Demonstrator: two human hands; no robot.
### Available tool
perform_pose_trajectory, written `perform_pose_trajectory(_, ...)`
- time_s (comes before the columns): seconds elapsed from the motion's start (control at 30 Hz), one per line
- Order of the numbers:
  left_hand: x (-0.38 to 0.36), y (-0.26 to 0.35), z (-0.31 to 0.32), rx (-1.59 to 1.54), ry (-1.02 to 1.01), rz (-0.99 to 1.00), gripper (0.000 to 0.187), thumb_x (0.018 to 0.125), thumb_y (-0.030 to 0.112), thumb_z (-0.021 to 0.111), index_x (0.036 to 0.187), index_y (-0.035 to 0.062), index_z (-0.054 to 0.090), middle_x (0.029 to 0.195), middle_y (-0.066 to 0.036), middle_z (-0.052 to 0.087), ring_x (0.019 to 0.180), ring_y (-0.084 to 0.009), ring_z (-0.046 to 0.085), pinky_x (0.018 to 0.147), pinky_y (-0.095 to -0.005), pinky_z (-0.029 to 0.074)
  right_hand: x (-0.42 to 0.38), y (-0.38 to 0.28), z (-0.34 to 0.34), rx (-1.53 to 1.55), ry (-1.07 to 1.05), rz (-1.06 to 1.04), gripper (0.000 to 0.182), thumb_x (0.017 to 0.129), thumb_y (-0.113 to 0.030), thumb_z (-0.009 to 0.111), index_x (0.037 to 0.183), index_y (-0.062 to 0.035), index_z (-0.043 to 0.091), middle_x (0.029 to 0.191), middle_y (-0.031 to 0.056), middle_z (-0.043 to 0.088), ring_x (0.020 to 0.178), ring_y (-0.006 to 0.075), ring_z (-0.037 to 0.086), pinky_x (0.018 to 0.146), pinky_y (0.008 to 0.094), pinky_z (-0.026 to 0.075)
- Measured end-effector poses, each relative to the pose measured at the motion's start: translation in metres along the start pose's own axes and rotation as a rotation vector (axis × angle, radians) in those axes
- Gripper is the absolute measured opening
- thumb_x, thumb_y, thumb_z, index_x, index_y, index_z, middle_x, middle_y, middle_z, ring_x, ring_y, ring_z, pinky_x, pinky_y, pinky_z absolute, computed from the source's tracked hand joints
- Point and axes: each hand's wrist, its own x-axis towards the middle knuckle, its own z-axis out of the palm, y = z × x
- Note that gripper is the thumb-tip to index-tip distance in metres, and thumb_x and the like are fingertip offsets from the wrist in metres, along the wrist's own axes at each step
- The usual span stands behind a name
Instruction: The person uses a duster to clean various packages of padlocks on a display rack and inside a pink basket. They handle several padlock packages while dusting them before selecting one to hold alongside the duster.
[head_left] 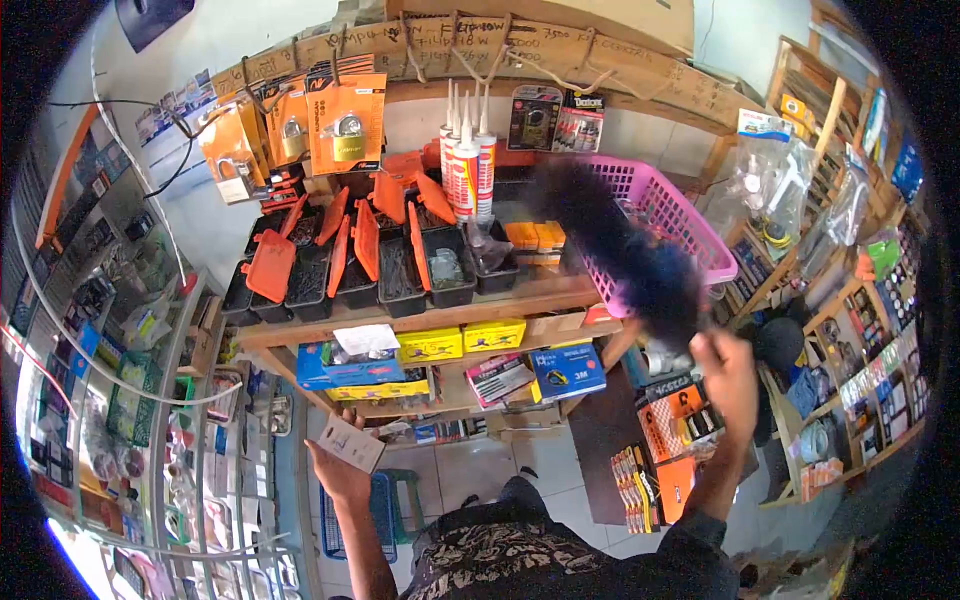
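A dark, fluffy duster (650, 265), blurred by motion, is in my right hand (727, 378), whose fingers are wrapped round its lower end. The duster passes in front of a pink plastic basket (700, 230) on the wooden shelf. My left hand (342, 468) is lower down at the left, holding a flat, light-coloured card packet (350, 442) below the shelf with the yellow and blue boxes. Black bins with raised orange lids (270, 265) stand on the upper shelf, beside several white and red sealant tubes (466, 170).
Padlocks in orange packs (347, 125) hang above the bins. Glass shelves (165, 400) stand at the left, and wooden racks (830, 350) of goods at the right. A blue crate (372, 515) and a green stool (408, 500) are on the tiled floor.
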Motion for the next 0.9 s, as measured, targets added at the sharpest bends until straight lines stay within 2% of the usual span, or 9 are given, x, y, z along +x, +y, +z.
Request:
perform_pose_trajectory(0.03, 0.001, -0.003, 0.0, -0.004, -0.011, -0.018, 0.07, 0.097, 0.061, 0.032, 0.139, 0.0058, 0.04, 0.131, -0.013, 0.054, 0.12, -0.0305, 0.051, 0.098, -0.0529, 0.041, 0.01, 0.007, -0.006, -0.14, 0.171, -0.046, 0.035, 0.096, -0.031, 0.055, 0.103, 0.0021, 0.063, 0.067, 0.0194, 0.056, 0.059, 0.0286, 0.054, 0.06, 0.0415, 0.044)
perform_pose_trajectory(0.1, 0.002, -0.008, 0.009, -0.006, -0.027, -0.04, 0.07, 0.096, 0.061, 0.033, 0.139, 0.0061, 0.041, 0.129, -0.013, 0.054, 0.119, -0.0302, 0.051, 0.097, -0.0523, 0.042, 0.034, 0.001, -0.023, -0.364, 0.273, -0.01, 0.039, 0.096, -0.035, 0.052, 0.119, -0.0044, 0.061, 0.096, 0.0258, 0.063, 0.093, 0.0442, 0.06, 0.075, 0.0486, 0.047)
perform_pose_trajectory(0.3, 0.01, -0.023, 0.031, 0.012, -0.069, -0.132, 0.07, 0.096, 0.061, 0.037, 0.138, 0.0051, 0.043, 0.126, -0.014, 0.056, 0.11, -0.032, 0.056, 0.09, -0.0532, 0.048, 0.137, 0.042, 0.005, -0.509, 0.209, 0.074, 0.038, 0.087, -0.026, 0.061, 0.12, -0.0069, 0.062, 0.103, 0.023, 0.066, 0.098, 0.0418, 0.062, 0.085, 0.0489, 0.048)
perform_pose_trajectory(0.4, 0.004, -0.022, 0.037, -0.012, -0.112, -0.155, 0.07, 0.096, 0.06, 0.036, 0.138, 0.0048, 0.042, 0.124, -0.014, 0.057, 0.113, -0.0333, 0.055, 0.089, -0.0543, 0.049, 0.187, 0.09, 0.039, -0.504, 0.174, 0.003, 0.034, 0.086, -0.023, 0.062, 0.115, -0.0062, 0.062, 0.098, 0.0246, 0.065, 0.095, 0.0417, 0.062, 0.078, 0.0488, 0.049)
perform_pose_trajectory(0.47, -0.002, -0.02, 0.035, 0.003, -0.125, -0.135, 0.07, 0.097, 0.06, 0.034, 0.138, 0.0043, 0.042, 0.127, -0.014, 0.055, 0.117, -0.0342, 0.053, 0.091, -0.0547, 0.048, 0.201, 0.086, 0.053, -0.694, -0.198, 0.176, 0.038, 0.083, -0.025, 0.065, 0.116, -0.0068, 0.062, 0.105, 0.0224, 0.066, 0.099, 0.0395, 0.063, 0.082, 0.0474, 0.05)
perform_pose_trajectory(0.6, -0.007, -0.012, 0.015, -0.024, 0.009, -0.118, 0.07, 0.097, 0.06, 0.031, 0.14, 0.0055, 0.039, 0.136, -0.014, 0.047, 0.121, -0.0345, 0.049, 0.097, -0.0564, 0.042, 0.167, 0.007, 0.055, -0.567, -0.03, 0.165, 0.036, 0.085, -0.027, 0.064, 0.115, -0.0057, 0.063, 0.11, 0.0202, 0.066, 0.102, 0.0375, 0.062, 0.088, 0.0459, 0.049)
perform_pose_trajectory(0.67, -0.018, -0.008, 0.022, -0.036, 0.026, -0.111, 0.07, 0.097, 0.062, 0.031, 0.14, 0.0075, 0.038, 0.136, -0.013, 0.047, 0.123, -0.0345, 0.047, 0.1, -0.0556, 0.039, 0.144, -0.029, 0.063, -0.516, 0.355, -0.16, 0.031, 0.088, -0.022, 0.063, 0.113, -0.0044, 0.063, 0.11, 0.019, 0.065, 0.103, 0.0367, 0.062, 0.091, 0.0448, 0.048)
perform_pose_trajectory(0.8, -0.017, -0.013, 0.016, -0.003, 0.061, -0.073, 0.071, 0.096, 0.063, 0.031, 0.14, 0.0085, 0.038, 0.136, -0.012, 0.047, 0.124, -0.0345, 0.045, 0.101, -0.0542, 0.039, 0.085, -0.085, 0.117, 0.238, -0.172, -0.544, 0.021, 0.086, -0.012, 0.065, 0.105, -0.003, 0.063, 0.106, 0.0172, 0.066, 0.099, 0.0314, 0.064, 0.087, 0.0391, 0.05)
perform_pose_trajectory(0.9, -0.015, -0.029, 0.035, 0.065, 0.071, -0.16, 0.069, 0.095, 0.064, 0.032, 0.134, 0.0077, 0.042, 0.133, -0.013, 0.049, 0.122, -0.0319, 0.048, 0.102, -0.0512, 0.039, 0.016, -0.11, 0.18, 0.312, -0.657, -0.69, 0.041, 0.09, -0.036, 0.064, 0.118, -0.0067, 0.06, 0.099, 0.0173, 0.067, 0.087, 0.0329, 0.066, 0.076, 0.0431, 0.052)
